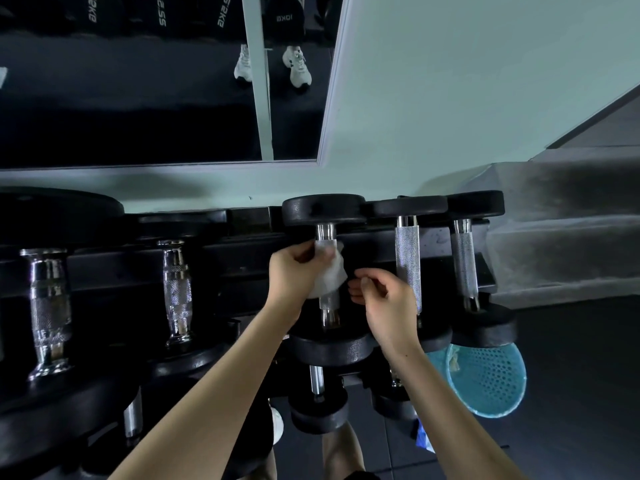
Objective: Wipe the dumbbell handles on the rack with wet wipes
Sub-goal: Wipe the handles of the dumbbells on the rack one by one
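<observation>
Mirror-reversed "10KG" and "22.5KG" on reflected dumbbell heads (284,26).

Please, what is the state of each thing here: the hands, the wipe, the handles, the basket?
left hand, grips the wet wipe around the middle handle
wet wipe, crumpled, wrapped on that handle
middle handle, partly covered
right hand, fingers curled, nothing seen in it
next handle, bare
blue basket, open on top
</observation>
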`<action>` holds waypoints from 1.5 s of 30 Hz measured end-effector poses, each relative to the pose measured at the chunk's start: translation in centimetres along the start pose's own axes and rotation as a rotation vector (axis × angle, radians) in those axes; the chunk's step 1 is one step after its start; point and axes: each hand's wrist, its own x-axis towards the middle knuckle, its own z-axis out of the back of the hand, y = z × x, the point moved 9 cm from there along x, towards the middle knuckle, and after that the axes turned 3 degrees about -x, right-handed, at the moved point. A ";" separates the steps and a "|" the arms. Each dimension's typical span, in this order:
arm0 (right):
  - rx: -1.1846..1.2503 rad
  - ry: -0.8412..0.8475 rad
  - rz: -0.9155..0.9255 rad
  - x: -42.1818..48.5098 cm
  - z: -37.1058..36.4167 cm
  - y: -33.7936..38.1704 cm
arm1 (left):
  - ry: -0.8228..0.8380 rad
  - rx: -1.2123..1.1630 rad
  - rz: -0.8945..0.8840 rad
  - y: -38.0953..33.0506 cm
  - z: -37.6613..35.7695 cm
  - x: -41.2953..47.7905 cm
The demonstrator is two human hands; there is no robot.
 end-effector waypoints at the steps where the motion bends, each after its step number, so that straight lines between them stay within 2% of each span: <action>1: 0.018 -0.004 -0.007 0.0 0.0 0.0 | -0.042 0.003 -0.008 -0.6 0.1 0.7; 3: 0.037 -0.001 -0.008 0.0 0.0 0.0 | -0.072 0.020 -0.011 -1.0 0.2 1.6; 9: 0.003 0.015 0.018 -0.1 0.1 0.1 | 0.084 0.103 0.067 2.4 0.7 -0.9; 13: -0.016 0.034 0.010 -0.3 0.2 0.1 | 0.315 0.266 0.092 4.6 0.4 -3.1; 15: -0.038 0.040 -0.006 -0.2 0.1 -0.2 | 0.374 0.411 0.080 4.3 0.4 -2.9; 18: -0.047 0.039 -0.010 -0.1 0.1 -0.3 | 0.357 0.516 0.077 3.9 0.2 -1.8; 21: -0.053 0.040 0.000 -0.1 0.1 -0.2 | 0.230 0.404 0.086 3.0 0.6 -0.8; 23: -0.061 0.043 0.008 -0.1 0.1 -0.1 | 0.252 0.397 0.084 2.9 0.3 -0.7; 28: -0.064 0.063 0.016 -0.3 -0.1 0.0 | 0.434 0.847 0.019 4.2 0.0 -1.2; 33: -0.069 0.100 0.007 -0.3 -0.3 -0.1 | 0.345 0.829 0.045 4.3 0.3 -1.2; 37: -0.053 0.102 0.010 -0.3 -0.2 0.1 | 0.239 0.637 0.132 4.0 0.4 -0.9; 41: -0.048 0.090 0.012 -0.3 -0.1 0.1 | 0.180 0.524 0.121 3.6 0.5 -1.4; 43: -0.107 0.090 0.018 -0.4 -0.1 0.3 | 0.110 0.471 0.114 3.5 0.9 -1.9; 45: -0.236 0.167 0.026 -0.8 -0.9 0.7 | 0.042 0.440 0.115 3.5 1.3 -2.3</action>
